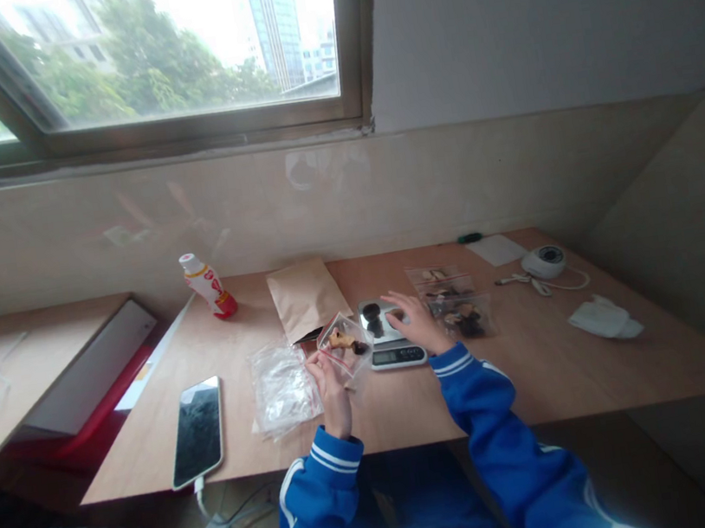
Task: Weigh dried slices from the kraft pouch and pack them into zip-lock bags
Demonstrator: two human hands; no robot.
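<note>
My left hand point(328, 385) grips a small clear plastic bag point(344, 344) holding brown and dark dried pieces. My right hand point(414, 321) hangs with spread fingers over the metal platform of a digital kitchen scale point(397, 356), its fingertips at the platform's far side. Dark round pieces point(372, 320) lie on that platform, partly hidden by the held bag and my right hand. Just beyond my right hand lie several clear bags of dried food point(454, 306).
A kraft paper envelope point(305, 299) and a crumpled clear bag point(282, 387) lie near my left hand. Farther left are a smartphone point(198, 432) and a drink bottle point(208, 286). A white round device point(542, 262) and white cloth point(604, 319) sit right on the wooden desk point(539, 378).
</note>
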